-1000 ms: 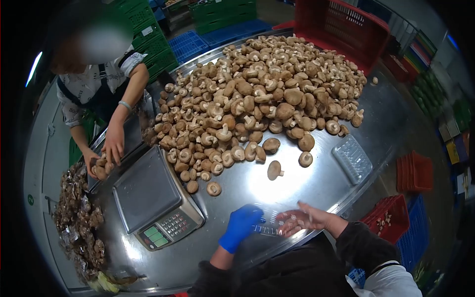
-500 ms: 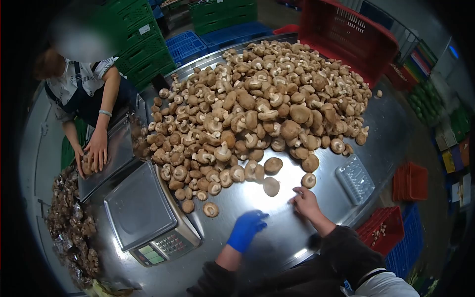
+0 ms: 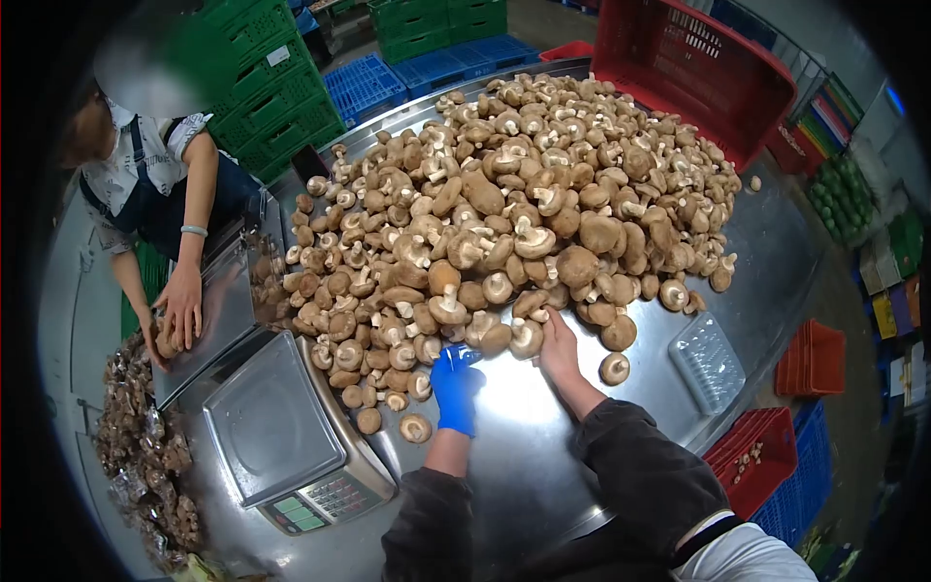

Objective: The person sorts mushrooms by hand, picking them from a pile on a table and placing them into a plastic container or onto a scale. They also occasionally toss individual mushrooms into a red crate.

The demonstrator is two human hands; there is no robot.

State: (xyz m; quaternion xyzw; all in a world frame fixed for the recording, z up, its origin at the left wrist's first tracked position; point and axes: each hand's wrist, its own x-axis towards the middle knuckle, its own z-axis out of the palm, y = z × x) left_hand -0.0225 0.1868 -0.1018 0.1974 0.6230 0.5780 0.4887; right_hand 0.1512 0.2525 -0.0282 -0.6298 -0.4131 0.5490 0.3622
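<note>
A large heap of shiitake mushrooms (image 3: 504,204) covers the steel table. My left hand (image 3: 454,393), in a blue glove, reaches the heap's front edge with fingers stretched out beside several mushrooms. My bare right hand (image 3: 562,359) is open on the other side, its fingers extended against a pale-stemmed mushroom (image 3: 526,338). A few mushrooms sit between the two hands. Their fingertips are partly hidden among the caps. One loose mushroom (image 3: 614,369) lies to the right of my right hand, another (image 3: 415,428) to the left of my left hand.
A digital scale (image 3: 276,417) stands at left, with bagged mushrooms (image 3: 145,456) beyond it. A clear plastic tray (image 3: 708,364) lies at right. A red crate (image 3: 693,68) leans behind the heap. Across the table, a co-worker's hands (image 3: 179,310) hold a pack.
Both my hands have moved forward from the bare steel to the heap's front edge. Mushrooms that lay in front of the heap are now pushed back against it.
</note>
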